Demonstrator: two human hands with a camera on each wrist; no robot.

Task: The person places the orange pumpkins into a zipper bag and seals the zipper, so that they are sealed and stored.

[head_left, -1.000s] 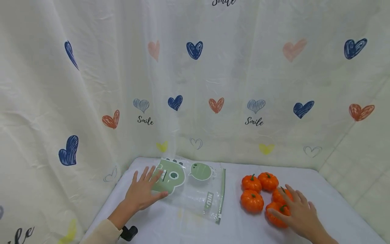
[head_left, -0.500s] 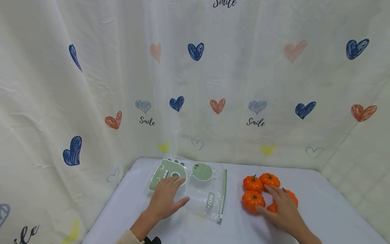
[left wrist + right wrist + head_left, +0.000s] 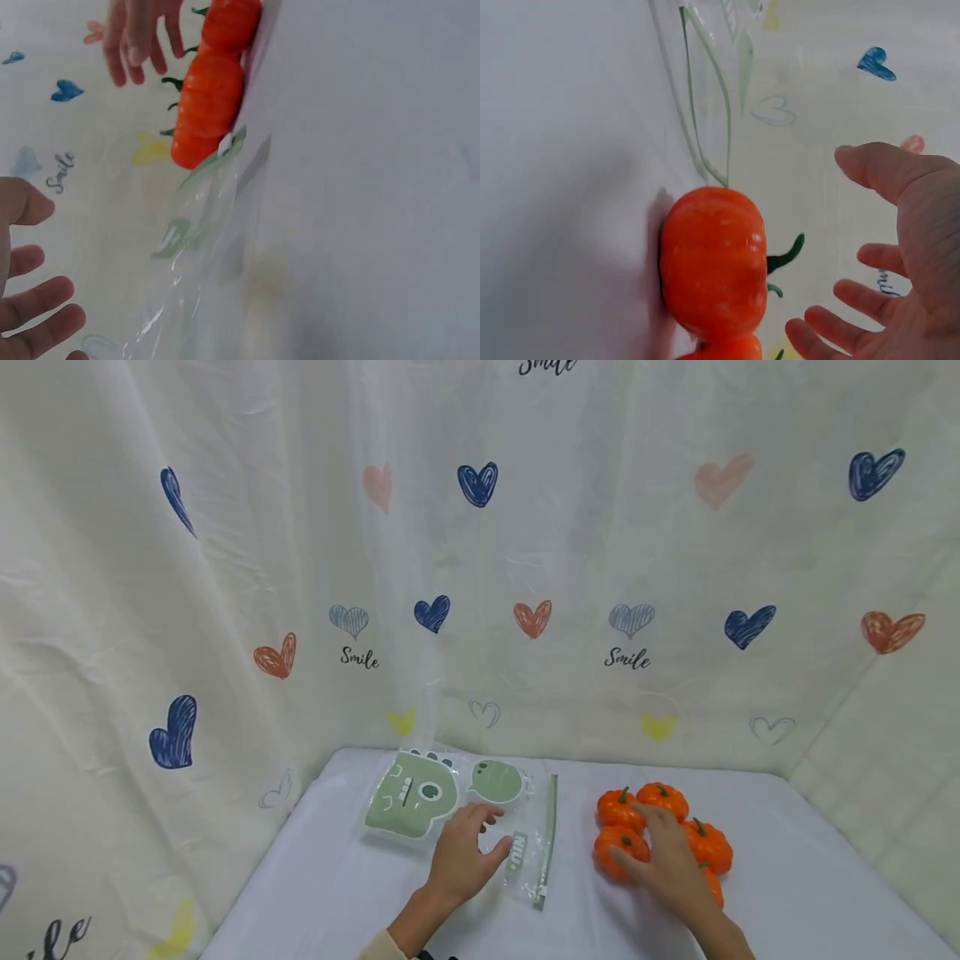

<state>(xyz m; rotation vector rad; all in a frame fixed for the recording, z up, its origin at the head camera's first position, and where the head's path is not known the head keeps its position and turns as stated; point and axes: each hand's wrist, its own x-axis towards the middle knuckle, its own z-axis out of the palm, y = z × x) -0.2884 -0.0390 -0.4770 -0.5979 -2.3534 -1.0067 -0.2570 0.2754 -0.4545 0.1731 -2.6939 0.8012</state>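
We see glossy, green-stemmed orange pumpkins (image 3: 710,847) nearer the table's (image 3: 810,885) right edge; our left hand (image 3: 462,858) and right hand (image 3: 669,862) hover unclenched.

On the curtain (image 3: 480,560) before me I read "Smile" in black script left of centre and again right of centre. A third "Smile" at the top centre is cut by the frame's edge; in the lower left corner only "ile" shows. The bag (image 3: 465,793), at lower centre, carries "NIU" on a green label (image 3: 517,852), with a small mark after it that I cannot make out. My left wrist view shows "Smile" sideways at its left; at the right of my right wrist view, my right hand (image 3: 930,240) hides part of a black word.
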